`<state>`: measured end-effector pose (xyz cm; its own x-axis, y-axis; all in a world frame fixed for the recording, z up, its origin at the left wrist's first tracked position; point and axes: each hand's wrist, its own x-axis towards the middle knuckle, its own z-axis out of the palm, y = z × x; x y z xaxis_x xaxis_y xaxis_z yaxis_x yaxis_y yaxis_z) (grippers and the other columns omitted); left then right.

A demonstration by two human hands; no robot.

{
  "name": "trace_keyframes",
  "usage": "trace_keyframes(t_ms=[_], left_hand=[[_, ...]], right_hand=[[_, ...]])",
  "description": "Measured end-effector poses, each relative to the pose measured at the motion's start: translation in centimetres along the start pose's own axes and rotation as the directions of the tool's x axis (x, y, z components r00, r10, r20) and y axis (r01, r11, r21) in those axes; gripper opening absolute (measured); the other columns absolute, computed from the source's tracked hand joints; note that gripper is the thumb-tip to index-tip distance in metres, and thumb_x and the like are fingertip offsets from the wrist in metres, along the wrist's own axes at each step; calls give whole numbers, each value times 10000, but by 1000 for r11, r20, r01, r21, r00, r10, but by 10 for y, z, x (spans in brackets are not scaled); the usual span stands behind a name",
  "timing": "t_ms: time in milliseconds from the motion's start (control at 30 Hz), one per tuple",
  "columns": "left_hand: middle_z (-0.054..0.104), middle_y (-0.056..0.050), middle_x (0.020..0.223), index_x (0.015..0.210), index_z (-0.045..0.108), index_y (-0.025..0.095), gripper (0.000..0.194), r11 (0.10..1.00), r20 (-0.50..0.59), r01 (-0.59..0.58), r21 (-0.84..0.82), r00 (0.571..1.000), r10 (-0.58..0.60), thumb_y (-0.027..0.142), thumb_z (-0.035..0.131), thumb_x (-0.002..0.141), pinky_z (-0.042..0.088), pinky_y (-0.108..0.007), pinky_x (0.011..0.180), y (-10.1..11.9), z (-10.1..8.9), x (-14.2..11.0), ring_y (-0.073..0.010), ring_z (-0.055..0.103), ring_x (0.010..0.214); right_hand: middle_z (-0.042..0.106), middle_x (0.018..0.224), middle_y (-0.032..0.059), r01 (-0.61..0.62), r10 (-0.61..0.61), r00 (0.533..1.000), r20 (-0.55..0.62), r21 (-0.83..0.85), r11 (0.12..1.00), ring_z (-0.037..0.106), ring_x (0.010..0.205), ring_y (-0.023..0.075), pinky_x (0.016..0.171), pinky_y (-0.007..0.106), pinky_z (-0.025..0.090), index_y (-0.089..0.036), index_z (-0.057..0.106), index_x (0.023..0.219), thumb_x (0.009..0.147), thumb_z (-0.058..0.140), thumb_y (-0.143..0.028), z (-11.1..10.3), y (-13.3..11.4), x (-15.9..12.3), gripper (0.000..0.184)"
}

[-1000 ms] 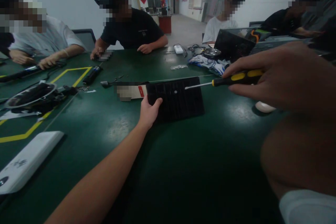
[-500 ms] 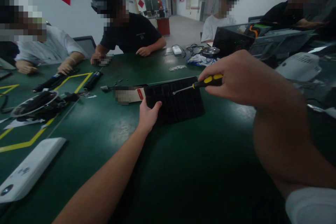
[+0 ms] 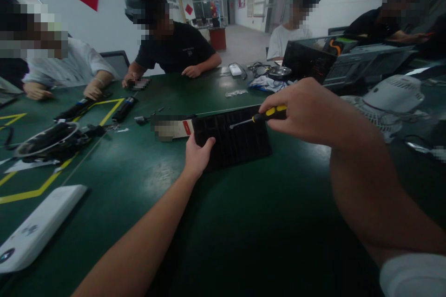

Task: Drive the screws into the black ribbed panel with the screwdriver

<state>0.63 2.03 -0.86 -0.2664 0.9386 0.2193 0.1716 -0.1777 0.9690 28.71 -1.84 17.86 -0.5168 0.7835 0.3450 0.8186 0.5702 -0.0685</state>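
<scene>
My left hand (image 3: 198, 153) grips the left end of a flat black plastic panel (image 3: 244, 141), its thumb on the upper face and its other fingers hidden. The panel has ridges and is held tilted over the green table (image 3: 223, 222). In my right hand (image 3: 303, 109) is a screwdriver (image 3: 270, 114) with a black and yellow handle and a thin metal shaft. Its tip lies over the middle of the panel; whether it touches, I cannot tell. Just left of the panel sits a partly blurred-out pale box (image 3: 176, 130) with a red mark.
A white casing (image 3: 43, 227) lies at the near left. Beyond it are a cable bundle (image 3: 52, 139) and a black cylinder (image 3: 124, 109). On the right stand a white vented housing (image 3: 393, 97) and a black computer case (image 3: 308, 61). Several people sit around the table.
My right hand and the screwdriver have shifted slightly left and down. The screwdriver's tip stays near the same part of the panel. My left hand keeps its hold.
</scene>
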Motion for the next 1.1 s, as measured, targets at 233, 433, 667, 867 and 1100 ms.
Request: trace_keyframes(t_ms=[233, 433, 667, 867, 1100], left_hand=[[804, -107, 1155, 1143, 728, 212, 362, 1000, -5, -9, -22, 1000, 9, 286, 820, 801, 598, -583, 1105, 2, 0, -2, -327, 771, 1120], [798, -93, 1139, 1149, 727, 221, 374, 998, 11, -11, -55, 1000, 11, 295, 801, 790, 600, -561, 1096, 5, -1, -4, -325, 763, 1130], [803, -86, 1150, 1154, 718, 230, 432, 992, 70, 41, -116, 997, -33, 268, 831, 739, 595, -561, 1108, 7, 1, -5, -321, 770, 1125], [804, -100, 1173, 1180, 708, 218, 461, 997, 72, 31, -77, 997, -25, 267, 863, 749, 588, -575, 1118, 7, 2, -4, -326, 775, 1136], [777, -122, 1316, 1299, 662, 228, 541, 995, 151, 7, -100, 989, 8, 272, 864, 799, 539, -573, 1189, 10, 7, -2, -322, 734, 1282]], right_hand=[[850, 1029, 90, -19, 20, 1000, 17, -4, 1000, 776, 933, 275, 922, 398, 565, -204, 886, 1118, 877, 706, -175, -1, -3, -1, 302], [853, 1042, 76, -18, 18, 1000, 12, -1, 1000, 778, 955, 272, 933, 389, 560, -230, 888, 1118, 869, 719, -178, 0, 0, 0, 305], [859, 1014, 88, -69, 69, 998, -1, -34, 997, 773, 885, 261, 931, 391, 568, -201, 896, 1095, 849, 718, -171, 0, -4, -1, 305], [852, 923, 69, -120, 119, 991, -62, -10, 993, 773, 838, 268, 871, 399, 580, -228, 901, 1028, 810, 733, -188, 3, -5, -2, 278], [863, 969, 94, -140, 137, 986, -95, -18, 990, 792, 882, 290, 917, 430, 585, -214, 900, 1081, 847, 720, -179, 12, -7, -11, 297]])
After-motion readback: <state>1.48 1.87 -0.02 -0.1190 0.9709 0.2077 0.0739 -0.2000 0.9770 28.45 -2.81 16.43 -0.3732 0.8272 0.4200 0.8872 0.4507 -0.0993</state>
